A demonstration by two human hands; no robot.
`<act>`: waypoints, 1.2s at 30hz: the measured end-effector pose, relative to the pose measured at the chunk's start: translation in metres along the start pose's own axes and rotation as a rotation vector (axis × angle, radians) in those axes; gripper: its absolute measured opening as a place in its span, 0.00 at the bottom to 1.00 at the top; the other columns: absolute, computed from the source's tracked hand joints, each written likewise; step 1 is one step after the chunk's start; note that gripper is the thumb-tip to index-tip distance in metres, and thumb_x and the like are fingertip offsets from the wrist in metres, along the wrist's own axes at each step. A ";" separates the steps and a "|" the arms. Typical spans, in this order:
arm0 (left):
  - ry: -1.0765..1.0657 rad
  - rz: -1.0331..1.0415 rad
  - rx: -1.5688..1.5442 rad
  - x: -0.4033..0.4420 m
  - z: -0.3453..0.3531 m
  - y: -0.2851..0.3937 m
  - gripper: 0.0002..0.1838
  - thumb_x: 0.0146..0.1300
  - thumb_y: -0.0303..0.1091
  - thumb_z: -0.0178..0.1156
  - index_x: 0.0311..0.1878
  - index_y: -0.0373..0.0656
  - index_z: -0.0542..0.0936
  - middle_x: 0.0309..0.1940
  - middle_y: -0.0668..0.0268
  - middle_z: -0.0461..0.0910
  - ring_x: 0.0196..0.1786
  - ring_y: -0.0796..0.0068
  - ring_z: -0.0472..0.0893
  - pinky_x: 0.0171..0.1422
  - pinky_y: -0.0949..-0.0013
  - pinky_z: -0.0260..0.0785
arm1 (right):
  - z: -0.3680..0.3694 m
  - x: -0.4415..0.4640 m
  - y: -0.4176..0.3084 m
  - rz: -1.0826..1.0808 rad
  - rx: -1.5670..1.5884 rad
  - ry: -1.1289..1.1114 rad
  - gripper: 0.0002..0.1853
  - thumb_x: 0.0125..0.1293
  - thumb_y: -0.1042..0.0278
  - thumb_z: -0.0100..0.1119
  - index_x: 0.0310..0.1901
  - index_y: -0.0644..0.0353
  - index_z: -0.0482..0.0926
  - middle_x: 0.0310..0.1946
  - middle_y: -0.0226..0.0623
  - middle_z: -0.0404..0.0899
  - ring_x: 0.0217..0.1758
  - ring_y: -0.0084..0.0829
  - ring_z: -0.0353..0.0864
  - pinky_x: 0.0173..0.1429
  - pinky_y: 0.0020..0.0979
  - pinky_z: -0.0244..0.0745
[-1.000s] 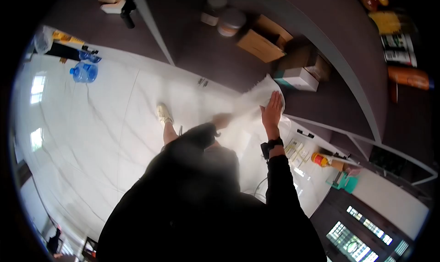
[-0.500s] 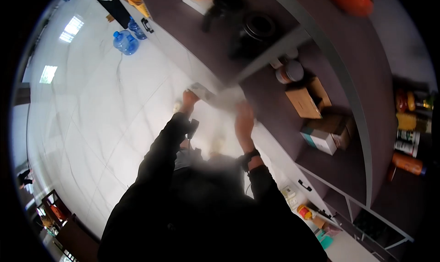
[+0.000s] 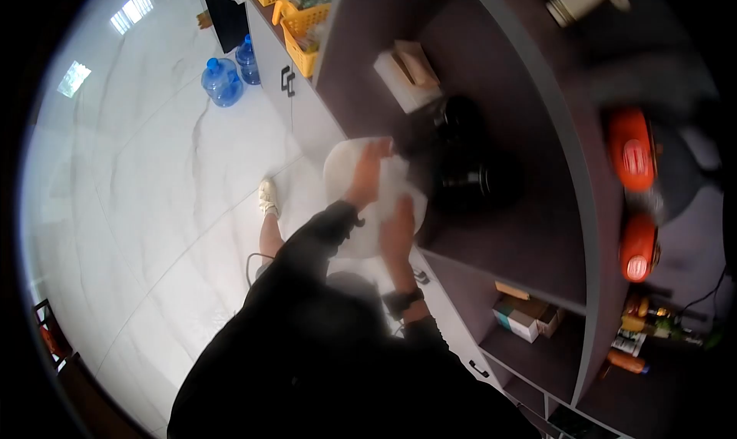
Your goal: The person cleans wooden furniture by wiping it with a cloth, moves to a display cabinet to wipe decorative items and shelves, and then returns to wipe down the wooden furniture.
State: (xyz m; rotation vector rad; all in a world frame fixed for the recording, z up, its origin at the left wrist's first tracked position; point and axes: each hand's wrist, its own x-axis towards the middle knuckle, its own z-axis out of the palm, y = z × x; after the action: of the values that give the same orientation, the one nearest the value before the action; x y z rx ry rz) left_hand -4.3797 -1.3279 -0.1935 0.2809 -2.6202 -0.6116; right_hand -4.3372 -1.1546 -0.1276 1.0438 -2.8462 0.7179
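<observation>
from my head camera, i see both my hands on a white cloth (image 3: 393,182), which lies over the front edge of the dark shelf (image 3: 507,247). my left hand (image 3: 366,178) lies across the cloth's upper part, fingers stretched toward the shelf; blur hides whether they grip it. my right hand (image 3: 397,233) is on the cloth's lower part, near the front edge; its fingers are smeared too, so i can't tell if they pinch or lie spread. a dark band (image 3: 403,303) circles my right wrist.

just beyond the cloth, deeper in the shelf, sit black objects (image 3: 464,162), too dim to name. a white box (image 3: 401,86) is near the shelf's upper front corner. in the next compartment down, small boxes (image 3: 526,318) stand together. blue bottles (image 3: 223,83) are on the floor (image 3: 161,208) beside the cabinet doors (image 3: 307,112).
</observation>
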 end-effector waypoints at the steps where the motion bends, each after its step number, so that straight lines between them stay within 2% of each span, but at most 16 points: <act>1: -0.012 0.022 0.007 0.007 -0.011 -0.016 0.33 0.62 0.36 0.56 0.71 0.39 0.67 0.75 0.50 0.59 0.79 0.54 0.55 0.82 0.53 0.45 | 0.016 0.017 -0.009 -0.018 -0.052 -0.004 0.39 0.58 0.77 0.60 0.72 0.71 0.57 0.72 0.59 0.57 0.75 0.58 0.56 0.77 0.49 0.52; 2: -0.035 0.046 0.155 0.012 -0.025 -0.039 0.33 0.64 0.39 0.56 0.71 0.39 0.66 0.75 0.51 0.60 0.78 0.56 0.57 0.81 0.52 0.47 | 0.032 0.030 -0.019 -0.029 -0.103 -0.015 0.42 0.57 0.76 0.61 0.73 0.73 0.55 0.74 0.60 0.55 0.77 0.58 0.54 0.79 0.49 0.50; 4: 0.026 0.015 0.102 0.030 -0.061 -0.082 0.31 0.66 0.38 0.53 0.72 0.39 0.65 0.74 0.51 0.61 0.78 0.57 0.58 0.81 0.53 0.47 | 0.063 0.058 -0.022 -0.042 -0.286 -0.015 0.45 0.56 0.72 0.67 0.72 0.76 0.53 0.75 0.61 0.53 0.78 0.58 0.53 0.80 0.49 0.48; 8: 0.023 -0.011 -0.013 0.077 -0.096 -0.167 0.29 0.66 0.33 0.49 0.71 0.36 0.66 0.73 0.49 0.62 0.77 0.55 0.60 0.81 0.56 0.48 | 0.098 0.145 -0.054 -0.004 -0.244 0.024 0.48 0.56 0.66 0.72 0.72 0.75 0.54 0.75 0.59 0.53 0.79 0.55 0.51 0.80 0.49 0.47; 10: -0.049 0.082 0.096 0.079 -0.094 -0.183 0.29 0.65 0.32 0.49 0.69 0.32 0.67 0.73 0.47 0.62 0.77 0.54 0.59 0.81 0.57 0.48 | 0.108 0.181 -0.076 -0.038 -0.201 -0.052 0.44 0.58 0.69 0.68 0.72 0.74 0.55 0.75 0.59 0.54 0.80 0.54 0.51 0.80 0.49 0.47; 12: -0.070 0.135 0.182 0.074 -0.088 -0.186 0.28 0.61 0.29 0.51 0.64 0.24 0.70 0.73 0.43 0.61 0.78 0.52 0.57 0.81 0.57 0.47 | 0.133 0.206 -0.077 -0.121 -0.128 0.038 0.42 0.59 0.71 0.65 0.72 0.73 0.56 0.75 0.57 0.55 0.80 0.53 0.52 0.80 0.49 0.48; 16: 0.112 0.002 0.076 0.053 -0.086 -0.157 0.23 0.58 0.24 0.51 0.56 0.20 0.74 0.74 0.41 0.58 0.81 0.51 0.51 0.82 0.54 0.45 | 0.106 0.193 -0.080 -0.252 -0.057 0.026 0.36 0.62 0.74 0.58 0.72 0.70 0.59 0.74 0.55 0.58 0.78 0.51 0.56 0.79 0.46 0.52; 19: -0.082 -0.124 0.080 0.036 -0.070 -0.118 0.23 0.58 0.24 0.51 0.55 0.20 0.75 0.75 0.40 0.55 0.81 0.48 0.50 0.82 0.52 0.44 | 0.090 0.152 -0.043 -0.202 -0.106 0.015 0.30 0.67 0.74 0.53 0.71 0.68 0.62 0.72 0.52 0.62 0.76 0.49 0.60 0.77 0.43 0.56; 20: -0.007 -0.051 0.096 0.028 -0.058 -0.101 0.23 0.58 0.25 0.50 0.55 0.20 0.76 0.76 0.40 0.53 0.81 0.47 0.49 0.82 0.50 0.43 | 0.085 0.128 -0.031 -0.152 -0.076 0.060 0.29 0.68 0.74 0.51 0.71 0.67 0.63 0.71 0.51 0.63 0.75 0.49 0.61 0.77 0.43 0.57; 21: -0.101 -0.035 0.153 0.019 -0.055 -0.078 0.22 0.59 0.25 0.50 0.54 0.20 0.76 0.76 0.40 0.53 0.81 0.47 0.48 0.82 0.49 0.43 | 0.081 0.104 -0.019 -0.100 -0.046 0.105 0.27 0.70 0.74 0.48 0.71 0.66 0.63 0.71 0.51 0.64 0.74 0.48 0.62 0.77 0.43 0.57; 23: 0.083 0.087 -0.027 -0.007 -0.024 -0.044 0.21 0.59 0.24 0.49 0.52 0.18 0.76 0.76 0.40 0.53 0.81 0.47 0.47 0.82 0.47 0.42 | 0.065 0.067 0.003 0.025 0.008 0.156 0.25 0.72 0.75 0.45 0.71 0.65 0.64 0.70 0.49 0.66 0.73 0.47 0.63 0.76 0.42 0.58; 27: -0.049 0.134 -0.304 -0.051 0.024 0.048 0.22 0.57 0.19 0.47 0.53 0.14 0.73 0.76 0.42 0.53 0.80 0.44 0.49 0.82 0.46 0.42 | 0.025 -0.012 0.034 0.308 -0.007 0.233 0.24 0.75 0.71 0.42 0.71 0.63 0.64 0.68 0.48 0.68 0.69 0.47 0.70 0.71 0.39 0.65; 29: -0.069 0.100 -0.454 -0.067 0.037 0.086 0.22 0.58 0.20 0.47 0.55 0.15 0.74 0.76 0.43 0.55 0.79 0.44 0.51 0.81 0.47 0.43 | -0.011 -0.029 0.022 0.607 0.494 0.247 0.24 0.75 0.71 0.40 0.71 0.62 0.64 0.68 0.49 0.69 0.67 0.50 0.72 0.68 0.39 0.69; 32: -0.099 0.203 -0.317 -0.068 0.038 0.085 0.26 0.58 0.20 0.47 0.61 0.20 0.72 0.76 0.44 0.55 0.79 0.45 0.53 0.81 0.48 0.45 | -0.011 -0.034 0.014 0.577 0.307 0.360 0.23 0.78 0.67 0.36 0.71 0.61 0.64 0.70 0.47 0.68 0.68 0.45 0.72 0.71 0.37 0.66; 35: -0.306 0.241 -0.357 -0.051 0.027 0.066 0.28 0.59 0.21 0.48 0.65 0.24 0.69 0.76 0.45 0.56 0.78 0.46 0.55 0.80 0.51 0.48 | -0.026 -0.007 -0.025 0.774 0.196 0.420 0.27 0.76 0.66 0.42 0.74 0.60 0.55 0.69 0.47 0.66 0.70 0.43 0.68 0.71 0.37 0.63; 36: -0.260 0.210 -0.454 -0.045 0.025 0.062 0.28 0.59 0.20 0.47 0.65 0.25 0.70 0.74 0.45 0.60 0.76 0.47 0.59 0.79 0.52 0.52 | -0.015 -0.001 -0.021 0.796 0.134 0.413 0.27 0.76 0.65 0.41 0.74 0.62 0.56 0.70 0.46 0.65 0.72 0.42 0.65 0.73 0.36 0.60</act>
State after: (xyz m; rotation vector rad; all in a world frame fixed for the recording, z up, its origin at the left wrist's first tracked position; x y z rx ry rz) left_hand -4.3573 -1.2505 -0.2017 -0.2250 -2.6037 -1.2019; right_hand -4.3256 -1.1620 -0.1053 -0.2847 -2.7832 1.0096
